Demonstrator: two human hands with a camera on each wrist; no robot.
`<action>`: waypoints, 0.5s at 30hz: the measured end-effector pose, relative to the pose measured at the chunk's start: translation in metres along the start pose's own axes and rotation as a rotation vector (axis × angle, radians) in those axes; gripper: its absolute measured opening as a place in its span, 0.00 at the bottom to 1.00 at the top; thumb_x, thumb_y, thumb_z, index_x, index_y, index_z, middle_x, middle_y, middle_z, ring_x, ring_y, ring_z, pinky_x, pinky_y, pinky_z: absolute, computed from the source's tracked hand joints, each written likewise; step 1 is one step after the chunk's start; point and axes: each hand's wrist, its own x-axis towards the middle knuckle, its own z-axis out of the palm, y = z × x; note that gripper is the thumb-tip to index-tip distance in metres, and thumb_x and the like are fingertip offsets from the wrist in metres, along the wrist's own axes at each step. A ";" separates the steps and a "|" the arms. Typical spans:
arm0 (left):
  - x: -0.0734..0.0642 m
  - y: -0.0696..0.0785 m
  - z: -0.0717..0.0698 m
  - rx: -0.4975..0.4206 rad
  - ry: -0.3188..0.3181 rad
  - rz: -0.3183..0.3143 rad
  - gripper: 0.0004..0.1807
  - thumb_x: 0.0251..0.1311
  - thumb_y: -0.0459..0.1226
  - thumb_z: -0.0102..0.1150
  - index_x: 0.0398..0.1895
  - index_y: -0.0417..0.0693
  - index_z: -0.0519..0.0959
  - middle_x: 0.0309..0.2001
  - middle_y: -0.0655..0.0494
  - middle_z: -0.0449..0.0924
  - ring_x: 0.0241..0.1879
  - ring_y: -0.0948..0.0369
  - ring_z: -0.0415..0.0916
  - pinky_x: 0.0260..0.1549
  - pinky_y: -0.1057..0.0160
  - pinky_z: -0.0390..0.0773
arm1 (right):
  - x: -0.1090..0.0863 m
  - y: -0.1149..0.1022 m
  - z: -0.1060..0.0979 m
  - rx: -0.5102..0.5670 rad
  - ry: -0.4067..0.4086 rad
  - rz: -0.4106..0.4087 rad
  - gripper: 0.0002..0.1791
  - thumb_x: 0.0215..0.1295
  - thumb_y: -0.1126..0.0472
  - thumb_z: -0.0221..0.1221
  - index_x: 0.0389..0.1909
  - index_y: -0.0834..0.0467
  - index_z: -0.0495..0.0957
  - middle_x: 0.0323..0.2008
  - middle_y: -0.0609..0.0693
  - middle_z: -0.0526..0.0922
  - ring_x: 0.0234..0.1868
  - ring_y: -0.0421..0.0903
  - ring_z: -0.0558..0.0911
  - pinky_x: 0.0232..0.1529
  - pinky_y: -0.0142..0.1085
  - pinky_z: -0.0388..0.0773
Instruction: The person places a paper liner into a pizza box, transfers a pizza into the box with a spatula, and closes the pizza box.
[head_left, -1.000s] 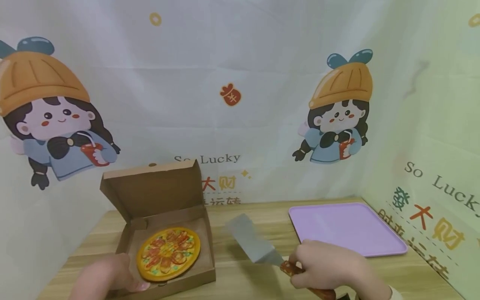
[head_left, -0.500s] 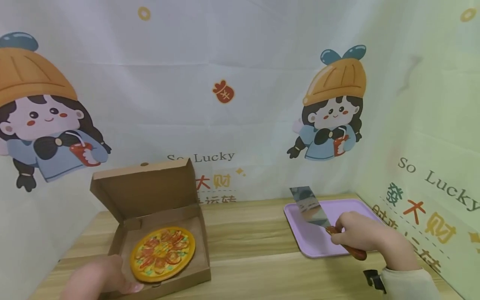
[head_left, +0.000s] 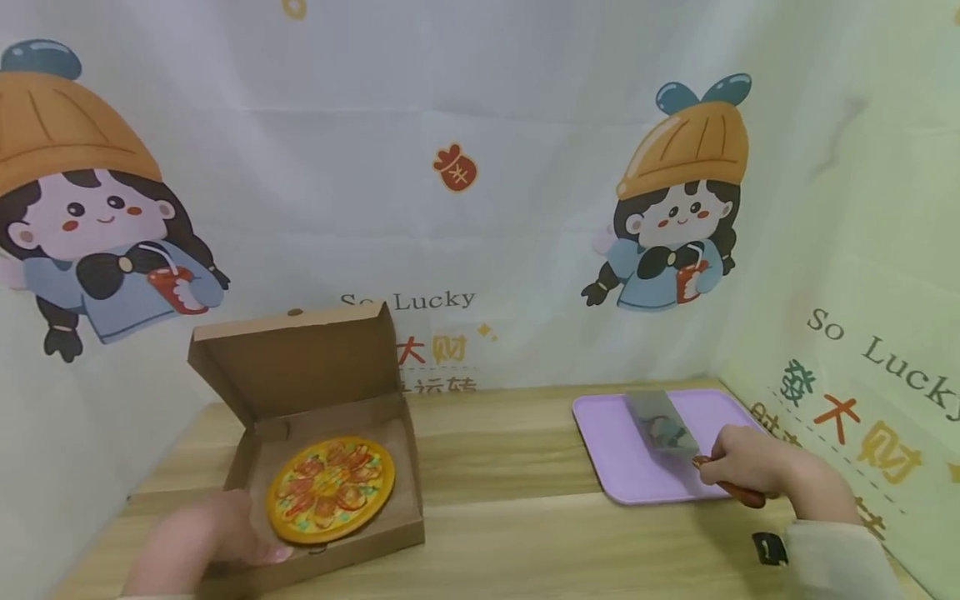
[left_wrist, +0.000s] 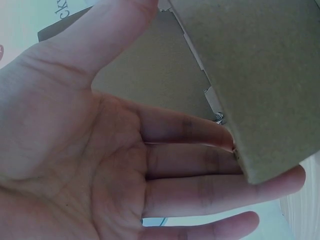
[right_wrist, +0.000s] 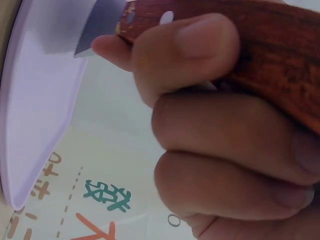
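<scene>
In the head view, my left hand (head_left: 213,529) is at the front left corner of an open cardboard pizza box (head_left: 382,537). Its thumb lies at the front wall; the left wrist view shows straight fingers (left_wrist: 200,195) reaching behind the cardboard corner (left_wrist: 270,90). Inside the box lies a round toy pizza (head_left: 330,492) with a yellow crust. At the right, my right hand (head_left: 753,462) grips the reddish wooden handle (right_wrist: 285,55) of a metal spatula, fingers curled round it. The spatula's blade (head_left: 660,421) overlaps a lilac tray (head_left: 611,475).
The wooden table (head_left: 510,467) spans the space between box and tray. The box lid (head_left: 300,367) stands raised at the back. A printed cloth (head_left: 510,233) hangs behind the table and along its right side.
My right hand has carried the spatula rightward from mid-table, then lowered its blade over the tray. The left hand has stayed at the box corner, and the pizza still lies inside.
</scene>
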 end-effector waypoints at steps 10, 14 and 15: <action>0.000 -0.009 -0.002 0.012 0.017 0.017 0.52 0.56 0.62 0.75 0.57 0.18 0.73 0.57 0.17 0.77 0.58 0.24 0.76 0.60 0.28 0.77 | 0.007 0.000 0.003 -0.033 -0.039 0.025 0.24 0.62 0.60 0.59 0.07 0.49 0.67 0.05 0.37 0.64 0.10 0.35 0.60 0.19 0.28 0.54; 0.001 -0.005 -0.002 0.020 0.014 0.019 0.52 0.55 0.62 0.74 0.57 0.18 0.74 0.57 0.18 0.78 0.57 0.25 0.78 0.59 0.29 0.78 | 0.004 0.006 0.004 -0.043 -0.048 0.069 0.23 0.64 0.59 0.59 0.08 0.49 0.67 0.06 0.38 0.63 0.11 0.35 0.60 0.19 0.28 0.55; 0.001 -0.003 -0.002 0.020 0.013 0.019 0.52 0.55 0.63 0.74 0.57 0.19 0.74 0.57 0.18 0.78 0.57 0.26 0.78 0.59 0.29 0.78 | 0.003 0.008 0.004 -0.045 -0.048 0.087 0.23 0.65 0.59 0.59 0.09 0.50 0.67 0.06 0.38 0.63 0.11 0.35 0.60 0.19 0.28 0.55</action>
